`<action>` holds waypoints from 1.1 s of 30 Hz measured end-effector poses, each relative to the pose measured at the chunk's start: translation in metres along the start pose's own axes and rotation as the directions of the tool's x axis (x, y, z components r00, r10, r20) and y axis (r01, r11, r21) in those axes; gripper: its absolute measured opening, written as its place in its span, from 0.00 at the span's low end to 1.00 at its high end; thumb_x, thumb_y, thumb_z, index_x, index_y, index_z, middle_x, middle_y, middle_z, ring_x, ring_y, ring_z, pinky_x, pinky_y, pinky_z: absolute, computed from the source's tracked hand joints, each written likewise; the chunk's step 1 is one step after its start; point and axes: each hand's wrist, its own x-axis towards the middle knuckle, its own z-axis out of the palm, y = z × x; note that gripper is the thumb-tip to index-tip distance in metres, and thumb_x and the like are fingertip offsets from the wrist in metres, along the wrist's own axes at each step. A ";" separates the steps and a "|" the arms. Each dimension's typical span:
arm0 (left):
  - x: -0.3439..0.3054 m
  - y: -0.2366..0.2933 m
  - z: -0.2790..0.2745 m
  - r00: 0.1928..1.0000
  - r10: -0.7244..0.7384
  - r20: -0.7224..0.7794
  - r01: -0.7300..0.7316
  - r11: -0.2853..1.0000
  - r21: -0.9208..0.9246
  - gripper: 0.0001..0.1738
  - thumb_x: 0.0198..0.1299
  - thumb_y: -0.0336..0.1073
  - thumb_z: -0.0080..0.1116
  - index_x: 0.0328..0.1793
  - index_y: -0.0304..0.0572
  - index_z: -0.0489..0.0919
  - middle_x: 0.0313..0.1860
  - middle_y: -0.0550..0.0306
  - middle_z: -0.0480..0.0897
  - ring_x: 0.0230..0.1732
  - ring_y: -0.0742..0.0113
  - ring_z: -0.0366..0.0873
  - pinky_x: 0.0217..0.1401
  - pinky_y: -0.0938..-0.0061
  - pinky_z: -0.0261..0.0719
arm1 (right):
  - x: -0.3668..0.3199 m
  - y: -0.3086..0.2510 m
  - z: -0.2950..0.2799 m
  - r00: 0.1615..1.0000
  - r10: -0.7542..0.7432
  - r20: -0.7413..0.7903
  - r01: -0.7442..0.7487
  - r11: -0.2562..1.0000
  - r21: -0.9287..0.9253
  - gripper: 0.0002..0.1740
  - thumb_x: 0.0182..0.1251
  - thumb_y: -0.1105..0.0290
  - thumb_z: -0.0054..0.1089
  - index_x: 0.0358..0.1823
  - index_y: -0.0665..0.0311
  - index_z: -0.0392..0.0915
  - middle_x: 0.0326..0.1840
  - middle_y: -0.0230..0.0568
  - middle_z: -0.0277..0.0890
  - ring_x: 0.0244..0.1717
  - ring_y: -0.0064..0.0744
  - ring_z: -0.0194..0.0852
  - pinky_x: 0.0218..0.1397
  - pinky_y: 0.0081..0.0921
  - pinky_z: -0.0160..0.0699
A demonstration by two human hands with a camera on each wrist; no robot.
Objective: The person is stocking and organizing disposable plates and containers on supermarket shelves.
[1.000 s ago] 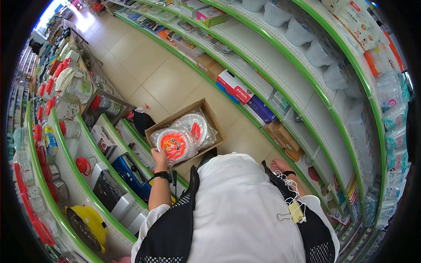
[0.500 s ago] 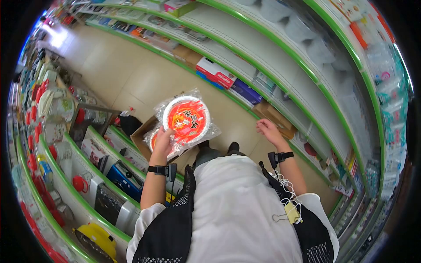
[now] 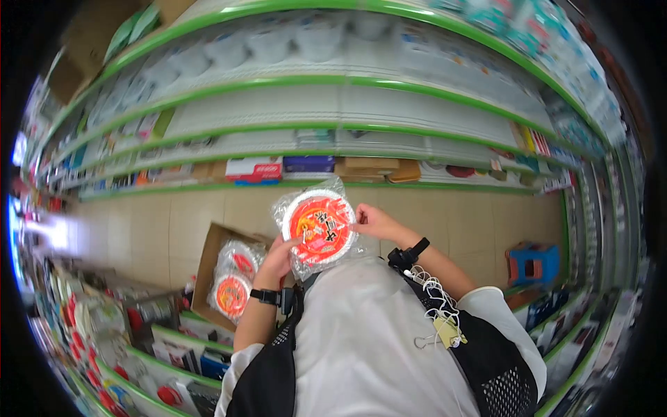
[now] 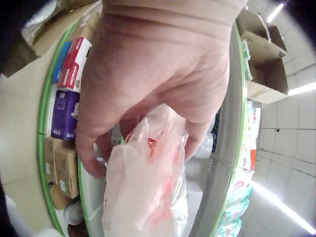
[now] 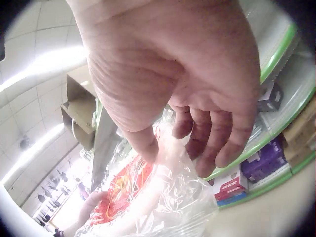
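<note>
A clear plastic packet of round white plates with a red and orange label [image 3: 319, 226] is held up in front of the white shirt. My left hand [image 3: 277, 258] grips its lower left edge, thumb over the label; in the left wrist view the fingers curl round the wrapper [image 4: 145, 182]. At the packet's right edge, my right hand [image 3: 377, 224] pinches the plastic; the right wrist view shows the thumb on the label side and the fingers [image 5: 210, 143] behind the wrapper.
An open cardboard box [image 3: 206, 267] with more wrapped packets [image 3: 232, 295] stands on the floor at the left. Green-edged shelves [image 3: 340, 80] run across the front. A blue and red stool [image 3: 532, 264] is at the right.
The left hand has lifted the packet out of the box and moved it right. My right hand has come in from the right and taken its edge. The view has turned toward the shelves.
</note>
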 end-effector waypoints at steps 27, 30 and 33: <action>0.129 -0.189 0.338 0.823 -0.496 0.277 0.329 0.813 0.480 0.27 0.69 0.31 0.56 0.72 0.38 0.64 0.65 0.47 0.76 0.63 0.57 0.78 0.64 0.59 0.79 | -0.326 0.139 -0.186 0.802 0.353 -0.481 -0.060 0.850 0.523 0.17 0.69 0.57 0.65 0.48 0.61 0.78 0.37 0.29 0.76 0.32 0.19 0.73 0.33 0.20 0.74; 0.135 -0.197 0.323 0.829 -0.477 0.292 0.281 0.807 0.520 0.27 0.66 0.29 0.57 0.69 0.34 0.66 0.62 0.46 0.78 0.59 0.58 0.80 0.61 0.60 0.82 | -0.318 0.151 -0.183 0.834 0.315 -0.452 -0.069 0.873 0.483 0.18 0.69 0.55 0.65 0.48 0.62 0.78 0.38 0.30 0.76 0.32 0.19 0.74 0.35 0.19 0.73; 0.120 -0.188 0.299 0.874 -0.381 0.300 0.271 0.897 0.351 0.30 0.60 0.21 0.54 0.70 0.33 0.64 0.61 0.44 0.78 0.57 0.55 0.81 0.59 0.58 0.84 | -0.304 0.166 -0.180 0.873 0.325 -0.364 -0.124 0.869 0.479 0.16 0.70 0.58 0.64 0.48 0.62 0.77 0.38 0.31 0.77 0.32 0.20 0.75 0.35 0.20 0.74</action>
